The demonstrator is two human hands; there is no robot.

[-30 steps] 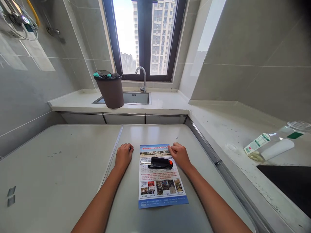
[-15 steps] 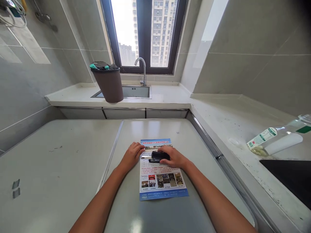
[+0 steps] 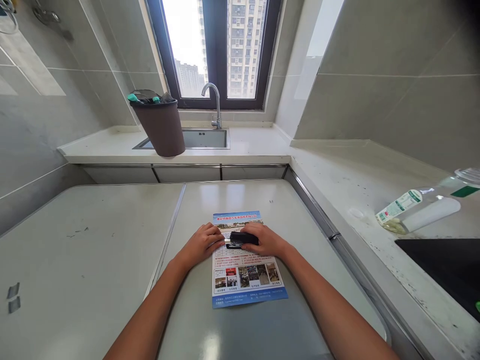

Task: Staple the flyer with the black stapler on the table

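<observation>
Stapler in right hand, left hand at tip, grip unclear, leaflet well inside tabletop's right edge.

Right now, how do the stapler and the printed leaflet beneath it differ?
The stapler looks mostly black, while the leaflet is multicoloured, with blue bands at top and bottom. The stapler is a small, thick object; the leaflet is a much larger, thin sheet. The stapler lies crosswise, whereas the leaflet's long side runs away from the person. The right hand grips the stapler, while the leaflet lies spread flat. Both are over the pale tabletop.
</observation>
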